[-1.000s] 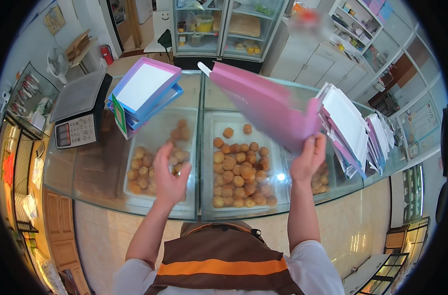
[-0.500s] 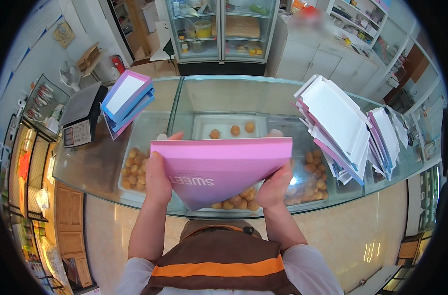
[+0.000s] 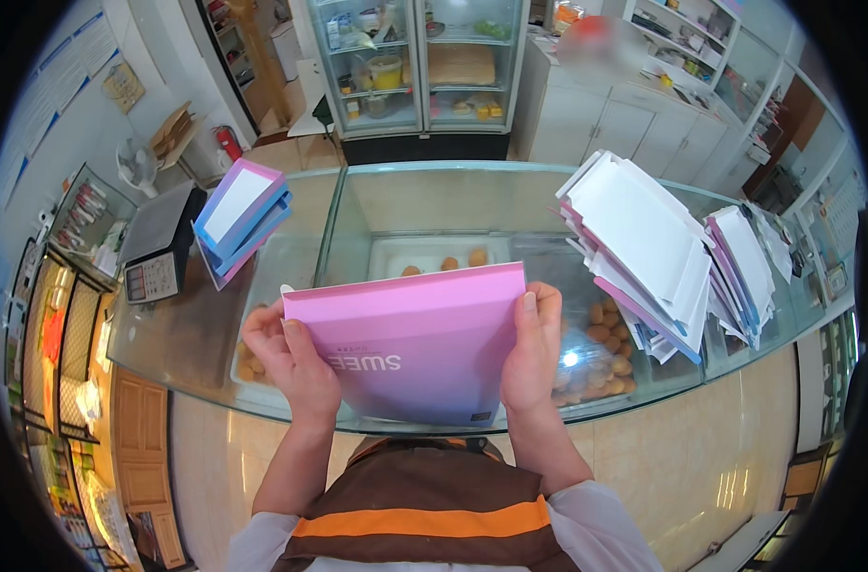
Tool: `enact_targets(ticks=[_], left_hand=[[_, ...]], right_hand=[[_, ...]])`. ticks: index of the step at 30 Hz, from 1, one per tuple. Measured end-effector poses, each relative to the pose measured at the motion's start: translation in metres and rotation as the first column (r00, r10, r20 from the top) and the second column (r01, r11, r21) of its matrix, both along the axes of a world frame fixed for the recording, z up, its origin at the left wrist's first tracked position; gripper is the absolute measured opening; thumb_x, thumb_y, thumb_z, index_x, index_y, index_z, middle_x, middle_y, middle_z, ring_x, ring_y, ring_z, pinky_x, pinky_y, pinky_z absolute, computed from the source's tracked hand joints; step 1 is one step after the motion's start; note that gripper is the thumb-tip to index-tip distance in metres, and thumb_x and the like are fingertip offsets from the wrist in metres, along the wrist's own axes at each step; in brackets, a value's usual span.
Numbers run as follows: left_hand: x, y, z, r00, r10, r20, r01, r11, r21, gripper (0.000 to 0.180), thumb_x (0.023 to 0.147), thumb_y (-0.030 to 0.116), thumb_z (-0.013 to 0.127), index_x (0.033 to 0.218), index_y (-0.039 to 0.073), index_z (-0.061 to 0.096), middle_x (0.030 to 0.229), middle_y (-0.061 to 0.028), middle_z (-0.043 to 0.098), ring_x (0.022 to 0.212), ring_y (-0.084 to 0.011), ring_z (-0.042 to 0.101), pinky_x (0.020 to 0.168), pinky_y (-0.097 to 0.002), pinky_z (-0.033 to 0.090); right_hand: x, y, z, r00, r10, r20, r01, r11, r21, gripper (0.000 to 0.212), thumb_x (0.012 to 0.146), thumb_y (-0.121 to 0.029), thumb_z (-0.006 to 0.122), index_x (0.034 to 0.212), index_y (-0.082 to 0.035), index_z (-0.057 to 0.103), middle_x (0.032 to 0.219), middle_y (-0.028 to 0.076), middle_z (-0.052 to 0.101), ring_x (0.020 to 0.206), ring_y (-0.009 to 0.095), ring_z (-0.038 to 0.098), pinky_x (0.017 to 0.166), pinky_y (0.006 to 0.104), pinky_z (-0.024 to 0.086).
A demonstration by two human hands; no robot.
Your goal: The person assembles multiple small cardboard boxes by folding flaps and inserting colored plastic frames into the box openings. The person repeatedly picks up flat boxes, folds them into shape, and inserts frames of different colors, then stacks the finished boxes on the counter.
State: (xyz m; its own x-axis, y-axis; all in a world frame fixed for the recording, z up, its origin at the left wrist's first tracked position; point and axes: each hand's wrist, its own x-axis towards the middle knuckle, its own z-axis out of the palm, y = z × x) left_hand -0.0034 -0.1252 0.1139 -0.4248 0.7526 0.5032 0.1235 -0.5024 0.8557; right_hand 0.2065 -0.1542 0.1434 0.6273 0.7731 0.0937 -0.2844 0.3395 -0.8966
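Note:
Between my two hands is a pink-to-purple cardboard box, its broad printed side facing up toward me and a folded edge along its far side. My left hand grips the box's left side, thumb on the face. On the right side, my right hand pinches the edge between thumb and fingers. The box is held over the glass counter and hides part of the trays beneath. Round golden-brown pastries show under the glass to the right of my right hand, and a few pastries lie beyond the box.
A tall pile of white and pink flattened-looking boxes leans on the counter's right, with a smaller stack beside it. At the left stand nested blue and pink boxes and a black weighing scale. A glass-door fridge stands beyond.
The box has tilted so its printed face shows more fully, and its far edge has shifted left. My right hand's fingers have come up over the box's right edge; my left hand moved slightly left.

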Motion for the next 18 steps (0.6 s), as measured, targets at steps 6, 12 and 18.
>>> enact_targets(ticks=[6, 12, 18], left_hand=[[-0.009, 0.006, -0.006, 0.990, -0.111, -0.090, 0.102, 0.990, -0.093, 0.014, 0.112, 0.019, 0.051, 0.107, 0.007, 0.046, 0.101, -0.0014, 0.049, 0.090, -0.0072, 0.044, 0.081, -0.0249, 0.040], [-0.014, -0.012, -0.002, 0.975, -0.193, 0.112, 0.213, 0.954, -0.209, 0.019, 0.113, 0.016, 0.049, 0.098, 0.005, 0.053, 0.089, 0.0024, 0.054, 0.082, -0.0045, 0.045, 0.074, -0.0240, 0.039], [-0.037, -0.028, -0.007, 0.952, -0.269, 0.146, 0.306, 0.851, -0.428, 0.037, 0.116, 0.028, 0.045, 0.111, -0.002, 0.066, 0.100, -0.0014, 0.066, 0.093, -0.0071, 0.056, 0.084, -0.0255, 0.045]], right_hand=[[0.012, -0.004, -0.023, 0.985, 0.144, 0.096, -0.140, 0.989, -0.039, 0.022, 0.112, -0.017, 0.052, 0.092, -0.007, 0.053, 0.087, -0.004, 0.053, 0.082, 0.004, 0.043, 0.077, 0.0238, 0.041], [0.007, -0.027, -0.039, 0.986, 0.132, -0.104, -0.152, 0.964, -0.219, 0.022, 0.111, -0.019, 0.055, 0.093, -0.006, 0.057, 0.088, -0.003, 0.057, 0.082, 0.004, 0.048, 0.077, 0.0245, 0.043], [-0.016, -0.037, -0.039, 0.991, 0.092, 0.092, -0.067, 0.966, -0.249, 0.024, 0.113, -0.023, 0.053, 0.113, -0.003, 0.066, 0.100, 0.000, 0.067, 0.091, 0.006, 0.057, 0.083, 0.0253, 0.047]])
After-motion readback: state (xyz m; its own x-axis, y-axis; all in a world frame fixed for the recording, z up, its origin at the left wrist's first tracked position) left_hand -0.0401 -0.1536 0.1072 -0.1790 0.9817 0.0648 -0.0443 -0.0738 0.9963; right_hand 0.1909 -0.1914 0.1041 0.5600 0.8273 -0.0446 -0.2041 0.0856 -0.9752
